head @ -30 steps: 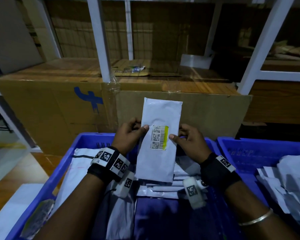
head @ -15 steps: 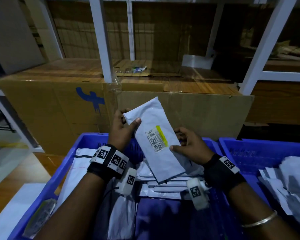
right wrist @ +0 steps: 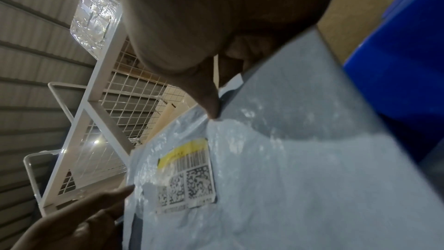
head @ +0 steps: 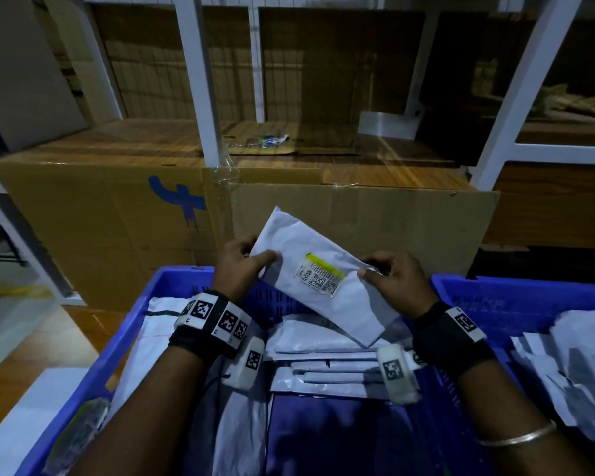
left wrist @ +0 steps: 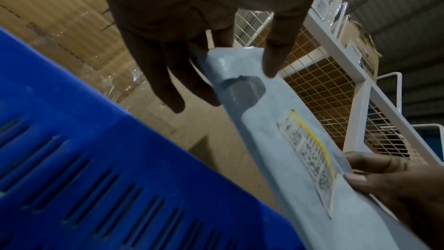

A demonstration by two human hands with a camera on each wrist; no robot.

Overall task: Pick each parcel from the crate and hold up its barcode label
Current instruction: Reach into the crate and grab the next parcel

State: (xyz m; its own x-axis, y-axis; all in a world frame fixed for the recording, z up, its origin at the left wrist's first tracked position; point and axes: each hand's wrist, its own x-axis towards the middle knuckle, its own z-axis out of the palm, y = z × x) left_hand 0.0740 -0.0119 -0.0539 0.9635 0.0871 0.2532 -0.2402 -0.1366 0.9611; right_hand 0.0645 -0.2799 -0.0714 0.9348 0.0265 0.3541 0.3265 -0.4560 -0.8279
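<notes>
Since a second ago the parcel has swung from upright to a slant, its top end now up-left and its lower end down-right, and the label has turned with it (yellow strip now along the upper edge). Both hands hold it above the crate, label facing the head camera. The left hand pinches the upper-left end, thumb on the front and fingers curled behind. The right hand pinches the right edge just beside the label, thumb tip on the front, fingers behind. More parcels lie flat in the crate below. A second crate with white bags stands to the right. Cardboard boxes and a white rack stand behind.
</notes>
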